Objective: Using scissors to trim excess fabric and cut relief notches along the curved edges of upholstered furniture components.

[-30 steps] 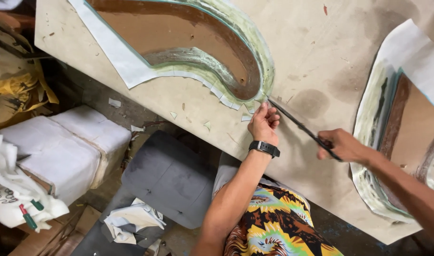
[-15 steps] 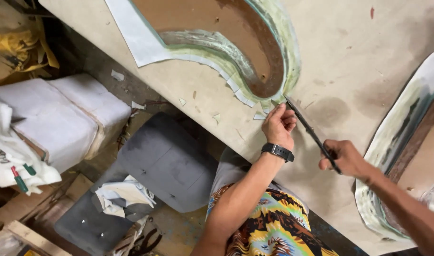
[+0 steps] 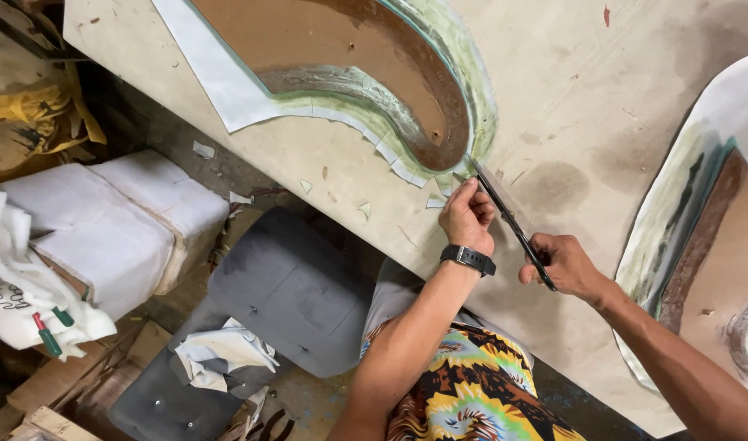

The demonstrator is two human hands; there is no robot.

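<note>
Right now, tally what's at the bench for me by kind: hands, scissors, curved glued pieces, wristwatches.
Hands: 2, left hand and right hand
Scissors: 1
Curved glued pieces: 2, curved piece and edge piece
Wristwatch: 1
Total: 6

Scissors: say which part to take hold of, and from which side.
Take the scissors by the handle loops at their lower right end, where the right hand grips them, coming from the table's near edge. The thin blades point up-left toward the curved white strip, beside the left hand.
</note>
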